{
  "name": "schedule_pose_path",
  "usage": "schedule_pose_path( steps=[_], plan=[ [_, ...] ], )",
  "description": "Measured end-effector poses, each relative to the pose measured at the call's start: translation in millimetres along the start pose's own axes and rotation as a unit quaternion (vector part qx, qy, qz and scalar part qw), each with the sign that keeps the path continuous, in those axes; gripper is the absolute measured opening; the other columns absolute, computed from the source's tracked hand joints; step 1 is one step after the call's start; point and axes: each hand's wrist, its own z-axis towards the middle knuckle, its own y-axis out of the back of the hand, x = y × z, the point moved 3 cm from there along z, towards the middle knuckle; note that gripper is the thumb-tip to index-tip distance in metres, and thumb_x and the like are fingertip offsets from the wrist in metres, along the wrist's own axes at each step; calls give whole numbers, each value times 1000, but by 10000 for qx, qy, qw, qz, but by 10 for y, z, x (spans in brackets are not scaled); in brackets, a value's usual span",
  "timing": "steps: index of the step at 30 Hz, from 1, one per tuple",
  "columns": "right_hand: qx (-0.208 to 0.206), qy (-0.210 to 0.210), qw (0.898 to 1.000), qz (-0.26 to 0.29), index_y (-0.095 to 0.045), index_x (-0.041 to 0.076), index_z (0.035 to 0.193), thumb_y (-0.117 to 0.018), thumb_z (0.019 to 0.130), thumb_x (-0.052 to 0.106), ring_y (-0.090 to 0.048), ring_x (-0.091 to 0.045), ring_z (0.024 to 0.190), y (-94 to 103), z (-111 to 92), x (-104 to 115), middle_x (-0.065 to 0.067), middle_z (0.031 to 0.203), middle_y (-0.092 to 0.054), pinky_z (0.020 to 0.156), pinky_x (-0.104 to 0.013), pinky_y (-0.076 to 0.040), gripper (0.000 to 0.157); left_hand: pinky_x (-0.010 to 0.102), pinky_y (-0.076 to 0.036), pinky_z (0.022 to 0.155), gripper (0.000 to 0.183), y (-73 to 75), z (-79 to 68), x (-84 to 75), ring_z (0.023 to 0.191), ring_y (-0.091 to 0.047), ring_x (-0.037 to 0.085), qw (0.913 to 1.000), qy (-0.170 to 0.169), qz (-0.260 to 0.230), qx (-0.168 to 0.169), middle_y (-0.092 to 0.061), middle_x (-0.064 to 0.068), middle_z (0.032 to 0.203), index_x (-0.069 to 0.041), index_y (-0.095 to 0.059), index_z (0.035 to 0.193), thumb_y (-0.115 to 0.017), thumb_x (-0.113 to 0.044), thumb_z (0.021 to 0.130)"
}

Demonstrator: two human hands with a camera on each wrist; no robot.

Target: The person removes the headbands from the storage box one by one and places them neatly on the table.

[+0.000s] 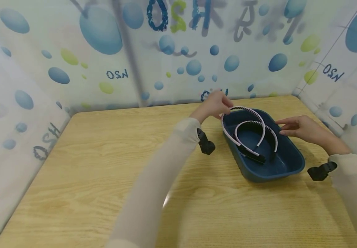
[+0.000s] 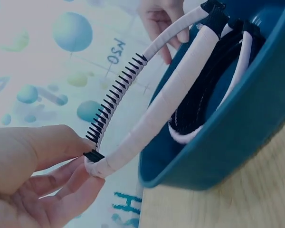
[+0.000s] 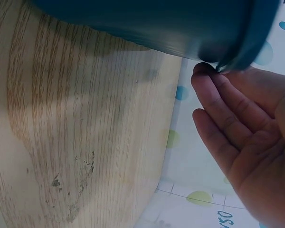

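Observation:
My left hand [image 1: 216, 104] pinches a pale pink headband [image 2: 152, 116] with black comb teeth at the top of its curve, between thumb and fingers. The band stands tilted, its curve raised above the rim of a dark blue plastic basin [image 1: 260, 179] and its black ends down inside. A second, similar headband [image 1: 274, 137] lies in the basin, partly behind the first. At the basin's right side, my right hand [image 1: 304, 129] holds the rim, with some fingers outside against the wall in the right wrist view.
The basin stands on the right part of a light wood-grain table [image 1: 110, 165]. Behind and beside the table hang white sheets [image 1: 178, 82] with blue and green dots and lettering. Black wrist cameras [image 1: 206, 143] sit on both sleeves.

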Motion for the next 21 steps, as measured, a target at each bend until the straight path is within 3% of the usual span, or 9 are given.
schedule_pose_path(
  steps=[7, 13, 21],
  plan=[
    [-5, -20, 10000, 25, -50, -9, 125, -61, 88, 8, -63, -14, 77, 2, -11, 13, -21, 96, -65, 64, -26, -50, 42, 25, -53, 60, 25, 186, -82, 118, 87, -60, 18, 9995, -42, 278, -160, -63, 8, 103, -2, -67, 108, -62, -3, 84],
    [-30, 30, 10000, 8, -51, -9, 125, -61, 88, 8, -63, -12, 75, 5, -17, 13, -19, 95, -65, 62, -24, -49, 41, 27, -54, 61, 25, 383, -200, 246, 85, -61, 19, 9989, -134, 376, -230, -62, 10, 107, -1, -67, 109, -61, -3, 85],
    [-66, 38, 9999, 84, -51, -9, 124, -61, 88, 7, -63, -12, 74, -3, -13, -15, -19, 94, -65, 62, -24, -50, 41, 28, -54, 62, 26, 623, -348, 400, 86, -61, 18, 9978, 64, 451, -481, -64, 9, 106, -3, -67, 109, -61, -3, 85]
  ],
)
